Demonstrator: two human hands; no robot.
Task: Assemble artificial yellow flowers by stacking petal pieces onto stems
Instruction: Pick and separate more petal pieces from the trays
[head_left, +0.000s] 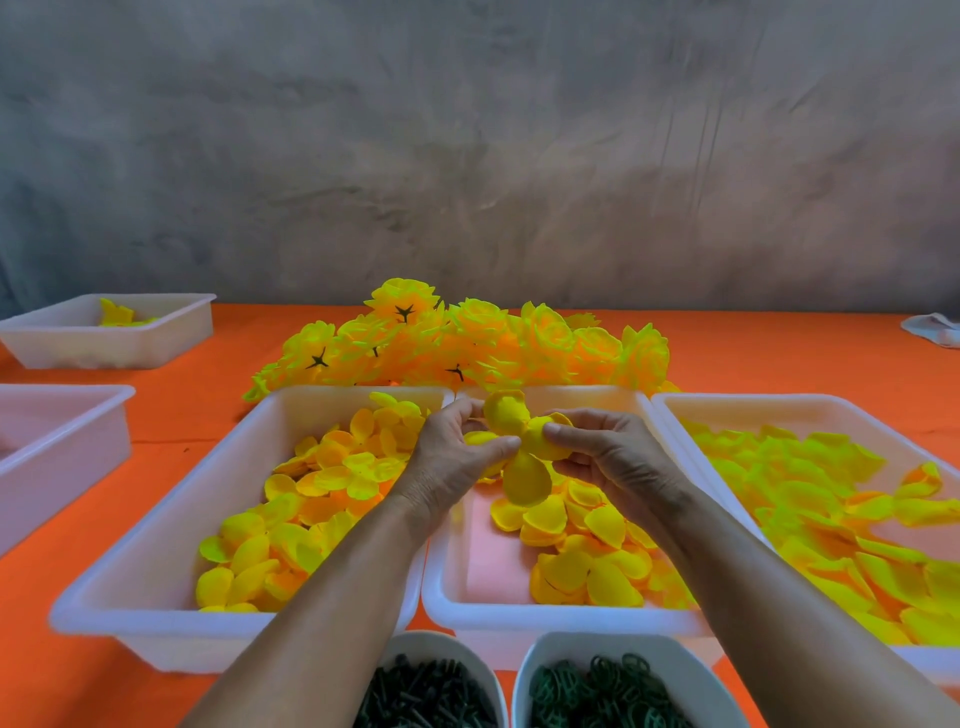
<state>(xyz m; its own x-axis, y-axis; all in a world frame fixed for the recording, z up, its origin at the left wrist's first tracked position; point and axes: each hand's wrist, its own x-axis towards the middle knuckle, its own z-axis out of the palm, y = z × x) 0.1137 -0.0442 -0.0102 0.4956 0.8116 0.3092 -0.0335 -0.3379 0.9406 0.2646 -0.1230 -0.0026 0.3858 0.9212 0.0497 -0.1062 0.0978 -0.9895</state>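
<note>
An orange cloth (197, 415) covers the desk from edge to edge. Behind it rises a rough grey wall (467, 156), mottled with darker patches and streaks. At the far right edge of the desk lies a small crumpled white item (935, 328), partly cut off by the frame; what it is cannot be told. On the left edge stands a pale white plastic tray (62, 447), only partly in view, its contents hidden by its wall. Farther back on the left sits another white plastic tray (78, 345), well apart from the first and close to the wall.
</note>
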